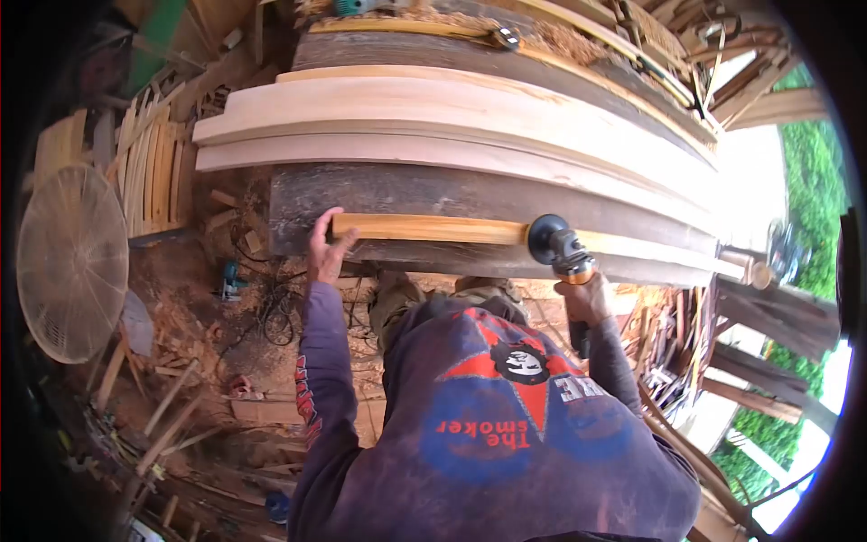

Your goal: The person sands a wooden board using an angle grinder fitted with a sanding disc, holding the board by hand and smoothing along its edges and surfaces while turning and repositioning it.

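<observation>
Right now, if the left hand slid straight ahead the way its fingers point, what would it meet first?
Probably the nearest pale board, across the bench from the left hand at the end of the strip, though depth is hard to judge.

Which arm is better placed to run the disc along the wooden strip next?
Probably right: the right grip holds the power tool, with its disc at the wooden strip. The left grip is at the strip's end, without a tool.

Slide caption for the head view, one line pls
Left hand at one end of a narrow wooden strip, right hand holding an angle grinder, its disc over the strip.
</observation>
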`<state>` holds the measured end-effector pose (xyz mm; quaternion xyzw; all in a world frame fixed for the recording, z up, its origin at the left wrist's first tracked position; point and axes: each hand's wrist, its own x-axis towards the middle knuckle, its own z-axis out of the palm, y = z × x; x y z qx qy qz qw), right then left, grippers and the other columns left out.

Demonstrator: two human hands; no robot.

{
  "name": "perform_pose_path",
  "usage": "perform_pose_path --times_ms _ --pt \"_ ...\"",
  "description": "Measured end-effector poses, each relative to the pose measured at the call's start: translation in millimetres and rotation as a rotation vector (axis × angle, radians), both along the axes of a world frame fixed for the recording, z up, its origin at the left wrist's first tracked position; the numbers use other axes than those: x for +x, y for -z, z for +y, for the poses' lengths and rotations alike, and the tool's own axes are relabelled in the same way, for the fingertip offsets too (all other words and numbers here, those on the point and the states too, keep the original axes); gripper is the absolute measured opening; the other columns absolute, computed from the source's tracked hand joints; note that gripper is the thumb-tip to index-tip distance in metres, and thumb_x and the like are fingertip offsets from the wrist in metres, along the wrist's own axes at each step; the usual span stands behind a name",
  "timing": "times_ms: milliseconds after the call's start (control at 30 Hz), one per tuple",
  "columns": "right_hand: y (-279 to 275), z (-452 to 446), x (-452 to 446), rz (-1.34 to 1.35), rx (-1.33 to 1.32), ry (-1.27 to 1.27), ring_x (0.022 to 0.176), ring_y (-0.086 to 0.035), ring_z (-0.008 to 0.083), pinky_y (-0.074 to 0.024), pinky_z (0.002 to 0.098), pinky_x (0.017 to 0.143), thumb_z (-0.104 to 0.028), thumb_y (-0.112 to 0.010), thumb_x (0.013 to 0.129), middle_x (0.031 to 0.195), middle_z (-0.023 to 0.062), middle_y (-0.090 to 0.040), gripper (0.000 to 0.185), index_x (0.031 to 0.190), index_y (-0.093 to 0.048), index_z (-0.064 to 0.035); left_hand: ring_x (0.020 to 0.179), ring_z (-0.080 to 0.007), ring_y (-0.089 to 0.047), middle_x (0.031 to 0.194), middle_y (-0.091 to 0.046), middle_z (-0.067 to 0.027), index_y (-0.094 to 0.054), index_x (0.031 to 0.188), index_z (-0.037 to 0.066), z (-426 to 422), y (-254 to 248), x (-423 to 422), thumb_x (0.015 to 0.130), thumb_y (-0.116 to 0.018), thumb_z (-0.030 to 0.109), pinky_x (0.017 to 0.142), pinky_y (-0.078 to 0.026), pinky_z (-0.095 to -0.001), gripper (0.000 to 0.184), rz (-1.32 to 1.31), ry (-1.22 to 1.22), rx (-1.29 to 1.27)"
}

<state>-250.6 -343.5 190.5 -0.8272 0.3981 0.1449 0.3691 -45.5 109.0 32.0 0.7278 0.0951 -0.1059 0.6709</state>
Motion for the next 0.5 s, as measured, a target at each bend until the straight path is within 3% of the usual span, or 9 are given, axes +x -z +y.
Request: perform_pose_path --times_ms 67,100,133,200,233,267,333,367,500 --pt "-4 46 28 -0.012 -0.003 -0.061 0.078 -0.072 0.0149 -0.0583 0.0345 0.072 -0.02 -0.083 0.07 0.085 0.0078 -0.076 0.037 0.101 -0.076 -0.0005 0.125 -0.0302 -0.06 0.136 -0.066 -0.011 -0.065 0.137 0.01 18 -11 6 0.079 -0.09 0.02 0.108 -0.047 -0.0418 0.064 -0.181 0.317 0.236" --pt "2 63 37 -0.104 0.009 -0.103 0.079 -0.073 0.016 -0.0588 0.0348 0.074 -0.02 -0.082 0.07 0.086 0.0078 -0.077 0.038 0.102 -0.075 -0.0004 0.137 -0.0349 -0.051 0.142 -0.064 -0.0071 -0.065 0.138 0.016 27 -4 10 0.069 -0.093 0.013 0.116 -0.039 -0.0456 0.076 -0.153 0.389 0.333" --pt "8 73 45 -0.104 -0.004 -0.153 0.079 -0.074 0.0187 -0.0589 0.0364 0.075 -0.022 -0.082 0.07 0.085 0.0099 -0.077 0.04 0.103 -0.074 0.0003 0.137 -0.0349 -0.051 0.142 -0.064 -0.0071 -0.065 0.138 0.016 30 6 15 0.069 -0.093 0.013 0.116 -0.039 -0.0456 0.076 -0.137 0.378 0.313" --pt "0 102 68 0.011 0.005 -0.198 0.079 -0.075 0.0214 -0.0589 0.0376 0.075 -0.024 -0.082 0.071 0.084 0.0133 -0.076 0.04 0.101 -0.074 0.0009 0.146 -0.0333 -0.044 0.144 -0.064 -0.0015 -0.066 0.135 0.017 38 16 24 0.073 -0.09 0.018 0.122 -0.032 -0.0463 0.067 -0.346 0.51 0.634" --pt "2 110 74 0.033 -0.021 -0.252 0.08 -0.076 0.0229 -0.0588 0.0385 0.075 -0.027 -0.083 0.071 0.084 0.0152 -0.076 0.041 0.1 -0.074 0.0012 0.153 -0.0336 -0.033 0.153 -0.057 0.0032 -0.069 0.133 0.023 39 16 28 0.072 -0.091 0.023 0.125 -0.024 -0.0536 0.065 -0.288 0.551 0.667" --pt "9 118 80 -0.014 -0.01 -0.285 0.08 -0.076 0.024 -0.059 0.0395 0.076 -0.028 -0.084 0.071 0.085 0.016 -0.077 0.041 0.099 -0.074 0.0017 0.153 -0.0336 -0.033 0.153 -0.057 0.0032 -0.069 0.133 0.023 42 12 31 0.072 -0.091 0.023 0.125 -0.024 -0.0536 0.065 -0.279 0.528 0.664" --pt "6 145 102 -0.13 0.047 -0.399 0.081 -0.077 0.0252 -0.0592 0.0403 0.077 -0.027 -0.085 0.071 0.086 0.017 -0.077 0.042 0.099 -0.074 0.0025 0.156 -0.037 -0.026 0.163 -0.046 0.0067 -0.071 0.131 0.03 50 8 33 0.071 -0.092 0.027 0.123 -0.02 -0.0644 0.064 -0.425 0.548 0.766" --pt "10 153 112 -0.125 0.049 -0.408 0.081 -0.077 0.0252 -0.0592 0.0403 0.077 -0.027 -0.085 0.071 0.086 0.017 -0.077 0.042 0.099 -0.074 0.0025 0.159 -0.0422 -0.015 0.17 -0.033 0.009 -0.069 0.134 0.039 53 25 38 0.075 -0.089 0.037 0.123 -0.014 -0.0697 0.063 -0.472 0.601 0.791" --pt "5 190 141 -0.056 0.019 -0.542 0.078 -0.076 0.0266 -0.0589 0.0406 0.077 -0.025 -0.084 0.071 0.084 0.0179 -0.076 0.04 0.098 -0.073 0.0023 0.161 -0.0424 -0.01 0.172 -0.031 0.0076 -0.069 0.136 0.037 59 29 42 0.082 -0.08 0.051 0.124 -0.006 -0.0717 0.057 -0.476 0.68 0.832"
